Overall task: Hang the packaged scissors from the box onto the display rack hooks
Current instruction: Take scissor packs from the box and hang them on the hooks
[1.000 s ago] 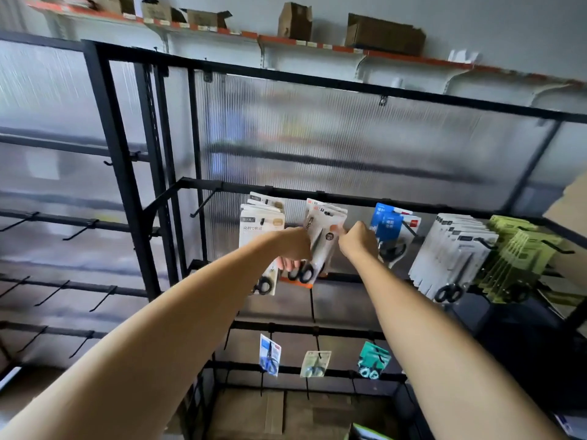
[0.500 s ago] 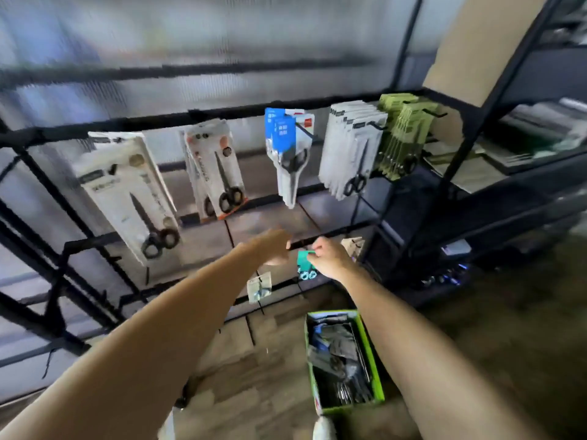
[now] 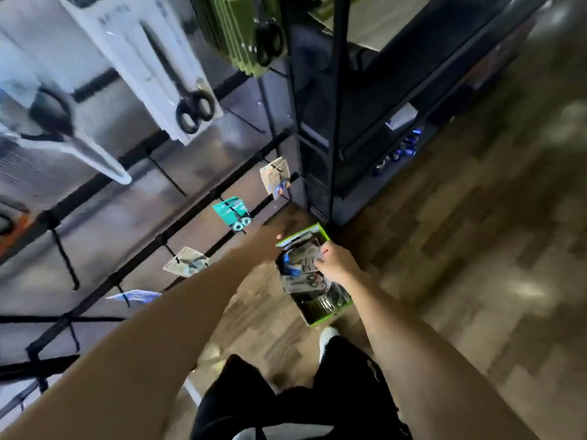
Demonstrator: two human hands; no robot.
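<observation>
A green box (image 3: 331,315) stands on the wooden floor beside the black display rack (image 3: 336,106), filled with several packaged scissors (image 3: 301,282). My right hand (image 3: 335,263) reaches into the box from the right, its fingers curled on a pack near the top of the pile. My left hand (image 3: 270,246) is at the box's far left rim; it is dark and blurred, and its fingers do not show. On the low hooks hang a teal pack (image 3: 233,214), a beige pack (image 3: 275,176) and another pale pack (image 3: 187,265).
Higher on the rack hang large white scissor packs (image 3: 165,68) and green ones (image 3: 241,33). A dark shelving unit (image 3: 397,90) stands right of the rack post. My legs in black trousers (image 3: 286,401) and a white shoe (image 3: 327,333) are just below the box.
My view has swung down from the rack's middle row to the floor. Both hands left the hung packs and dropped to the green box, the right one going into it.
</observation>
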